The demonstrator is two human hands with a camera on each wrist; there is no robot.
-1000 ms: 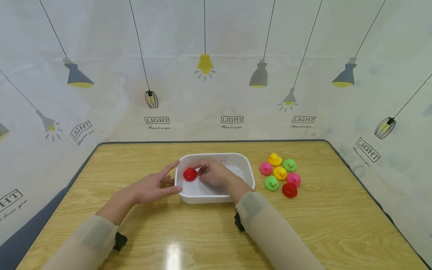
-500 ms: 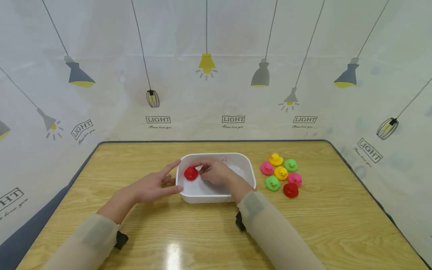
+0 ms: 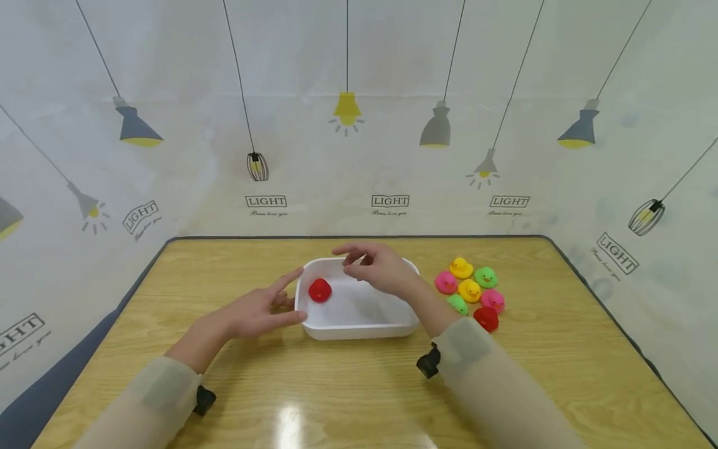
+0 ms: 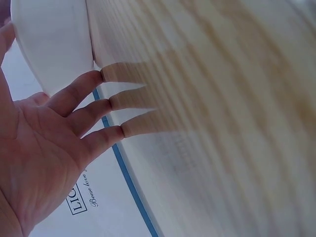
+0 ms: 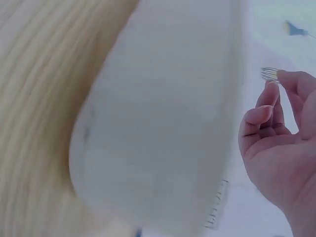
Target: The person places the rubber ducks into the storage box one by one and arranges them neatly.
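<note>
A white plastic tub [image 3: 359,333] stands mid-table with one red rubber duck [image 3: 320,290] at its left end. My left hand [image 3: 252,312] spans that end, thumb and index finger at the rim. In the left wrist view, three fingertips of the left hand [image 4: 49,128] meet the tabletop beside the tub wall [image 4: 54,44]. Over the tub's far right part hovers my right hand [image 3: 384,268], holding nothing. The right wrist view shows the right hand [image 5: 281,133] with loosely bent fingers, above the tub side [image 5: 158,123].
Right of the tub lies a cluster of rubber ducks: yellow [image 3: 469,291], pink [image 3: 446,282], green [image 3: 485,277] and another red duck [image 3: 486,318]. My right forearm partly covers one green duck [image 3: 457,304]. A wall printed with lamps [image 3: 387,156] rises behind the wooden table [image 3: 252,399].
My right hand has risen out of the tub, up and to the right, away from the red duck, which stays inside. The left hand keeps its place at the rim.
</note>
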